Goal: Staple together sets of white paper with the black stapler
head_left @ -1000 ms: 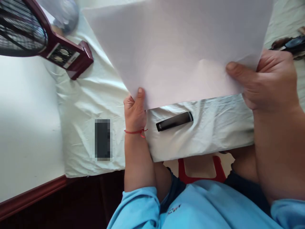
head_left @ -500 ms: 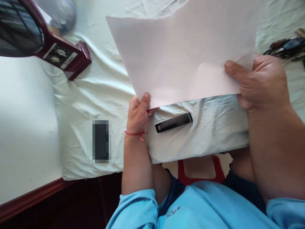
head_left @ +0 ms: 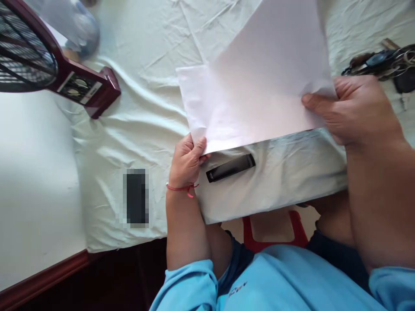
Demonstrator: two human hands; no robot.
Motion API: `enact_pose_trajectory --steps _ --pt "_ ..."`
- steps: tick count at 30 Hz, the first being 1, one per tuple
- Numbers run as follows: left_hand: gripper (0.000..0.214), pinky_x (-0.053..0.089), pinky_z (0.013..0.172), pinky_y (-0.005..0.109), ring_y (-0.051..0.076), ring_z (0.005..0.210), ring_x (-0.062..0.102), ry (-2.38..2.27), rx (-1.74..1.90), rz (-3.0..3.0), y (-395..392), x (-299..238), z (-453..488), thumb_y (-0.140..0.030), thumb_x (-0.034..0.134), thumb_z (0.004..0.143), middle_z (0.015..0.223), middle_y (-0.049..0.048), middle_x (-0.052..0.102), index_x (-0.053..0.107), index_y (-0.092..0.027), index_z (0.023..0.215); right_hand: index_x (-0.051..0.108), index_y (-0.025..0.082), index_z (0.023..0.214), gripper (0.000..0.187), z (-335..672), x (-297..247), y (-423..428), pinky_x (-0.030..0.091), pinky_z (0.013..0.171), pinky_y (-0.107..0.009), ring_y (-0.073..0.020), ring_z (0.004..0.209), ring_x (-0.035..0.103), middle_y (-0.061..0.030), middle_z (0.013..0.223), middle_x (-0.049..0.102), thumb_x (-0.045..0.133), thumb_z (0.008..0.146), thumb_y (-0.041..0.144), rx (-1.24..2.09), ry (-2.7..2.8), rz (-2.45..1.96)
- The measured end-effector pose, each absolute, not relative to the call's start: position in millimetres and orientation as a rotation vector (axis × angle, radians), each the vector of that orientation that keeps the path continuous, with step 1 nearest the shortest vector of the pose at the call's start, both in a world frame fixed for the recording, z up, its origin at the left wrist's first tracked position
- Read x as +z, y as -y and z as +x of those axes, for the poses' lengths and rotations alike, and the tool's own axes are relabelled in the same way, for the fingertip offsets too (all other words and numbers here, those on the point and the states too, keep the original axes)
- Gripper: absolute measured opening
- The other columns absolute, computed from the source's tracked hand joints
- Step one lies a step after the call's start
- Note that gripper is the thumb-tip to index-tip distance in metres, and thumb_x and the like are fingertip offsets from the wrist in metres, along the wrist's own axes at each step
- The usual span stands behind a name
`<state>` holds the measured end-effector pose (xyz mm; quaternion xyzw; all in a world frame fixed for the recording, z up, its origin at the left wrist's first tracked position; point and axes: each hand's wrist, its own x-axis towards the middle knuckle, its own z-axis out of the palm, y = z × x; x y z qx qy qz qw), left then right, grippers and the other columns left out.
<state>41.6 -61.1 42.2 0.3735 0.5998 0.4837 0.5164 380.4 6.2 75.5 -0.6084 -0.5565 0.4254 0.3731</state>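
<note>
A large white sheet of paper [head_left: 259,95] is stretched between my two hands above the cloth. My left hand [head_left: 188,160], with a red string at the wrist, pinches its near left corner, thumb on top. Gripping the right side is my right hand [head_left: 353,108], its thumb pressed on the upper face and its other fingers hidden beneath. The sheet bends, and its far edge slants up to the right. Just below the near edge, a black stapler-like bar [head_left: 231,168] lies on the cloth, apart from both hands.
A pale green cloth [head_left: 145,121] covers the table. On the left are a dark red table fan [head_left: 87,90] and a pixelated dark rectangular object [head_left: 136,198]. A bunch of keys [head_left: 385,62] lies at the right. Under the table edge is a red stool [head_left: 249,235].
The paper's far left part has dropped toward the cloth, and the sheet now bends more sharply. Both hands keep their hold. The whole view has shifted slightly.
</note>
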Motion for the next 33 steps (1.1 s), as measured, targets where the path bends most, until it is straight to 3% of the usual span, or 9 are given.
enact_pose_trajectory --steps 6,12,18,21,24,27,29,31,33 --pt "0.032 0.038 0.041 0.014 0.001 0.053 0.044 -1.337 1.247 0.735 61.8 53.0 42.0 -0.034 0.108 0.079 0.101 0.0002 0.078 0.084 -0.024 0.098 0.072 0.020 0.100 0.021 378.5 81.7 -5.3 0.055 0.065 -0.020 -0.0098 0.081 0.071 0.0015 0.104 0.071 0.077 0.082 0.029 1.389 1.042 -1.360" --pt "0.038 0.031 0.038 0.012 0.002 0.049 0.047 -1.477 1.270 0.810 61.1 43.2 44.2 -0.042 0.111 0.073 0.071 -0.0032 0.066 0.081 -0.020 0.081 0.074 0.017 0.097 0.029 385.7 74.2 -6.4 0.048 0.063 -0.017 -0.0074 0.078 0.065 0.0035 0.084 0.069 0.064 0.090 0.043 0.878 1.601 -1.675" --pt "0.043 0.036 0.041 0.014 0.001 0.049 0.044 -1.409 1.291 0.691 61.3 48.1 42.3 -0.033 0.113 0.069 0.080 -0.0047 0.068 0.074 -0.021 0.083 0.071 0.018 0.100 0.022 375.7 88.1 -6.4 0.048 0.066 -0.016 -0.0055 0.081 0.067 0.0053 0.093 0.069 0.073 0.082 0.031 1.254 1.069 -1.548" --pt "0.054 0.034 0.042 0.016 0.002 0.049 0.041 -1.414 1.319 0.706 60.1 44.4 41.6 -0.039 0.116 0.062 0.076 -0.0066 0.064 0.068 -0.022 0.082 0.070 0.016 0.100 0.024 369.4 93.6 -6.9 0.049 0.065 -0.018 -0.0072 0.082 0.068 0.0034 0.098 0.070 0.076 0.079 0.026 1.291 0.906 -1.517" --pt "0.051 0.034 0.045 0.019 0.006 0.050 0.045 -1.519 1.317 0.889 62.2 37.2 42.3 -0.048 0.113 0.067 0.068 -0.0065 0.060 0.074 -0.023 0.089 0.070 0.013 0.095 0.021 369.2 93.1 -8.8 0.050 0.067 -0.017 -0.0074 0.085 0.069 0.0014 0.098 0.070 0.076 0.079 0.025 1.255 0.914 -1.526" --pt "0.042 0.047 0.058 0.023 0.010 0.063 0.058 -1.695 1.359 1.200 72.6 37.6 45.6 -0.055 0.100 0.087 0.076 -0.0020 0.068 0.079 -0.022 0.104 0.071 0.016 0.100 0.022 376.8 87.8 -11.2 0.054 0.066 -0.017 -0.0078 0.085 0.069 0.0009 0.101 0.070 0.077 0.079 0.023 1.231 0.927 -1.496" --pt "0.038 0.058 0.076 0.028 0.016 0.084 0.071 -1.736 1.392 1.524 83.4 43.5 49.2 -0.056 0.089 0.099 0.095 0.0033 0.077 0.080 -0.023 0.115 0.072 0.020 0.102 0.024 384.2 83.0 -12.6 0.057 0.064 -0.020 -0.0106 0.085 0.070 0.0001 0.103 0.069 0.079 0.079 0.023 1.221 0.920 -1.473" --pt "0.043 0.062 0.100 0.039 0.024 0.112 0.077 -1.580 1.270 1.950 94.3 50.6 52.9 -0.056 0.088 0.100 0.116 0.0074 0.082 0.080 -0.026 0.129 0.073 0.023 0.102 0.024 390.8 78.9 -14.1 0.060 0.065 -0.026 -0.0148 0.088 0.071 -0.0002 0.105 0.069 0.079 0.079 0.024 1.214 0.914 -1.451" --pt "0.050 0.058 0.119 0.050 0.032 0.132 0.074 -1.406 1.014 2.271 102.9 55.3 55.0 -0.054 0.090 0.098 0.130 0.0098 0.084 0.078 -0.028 0.139 0.073 0.024 0.102 0.024 394.8 77.2 -15.4 0.061 0.068 -0.030 -0.0178 0.093 0.072 0.0000 0.106 0.069 0.079 0.079 0.024 1.216 0.907 -1.441"
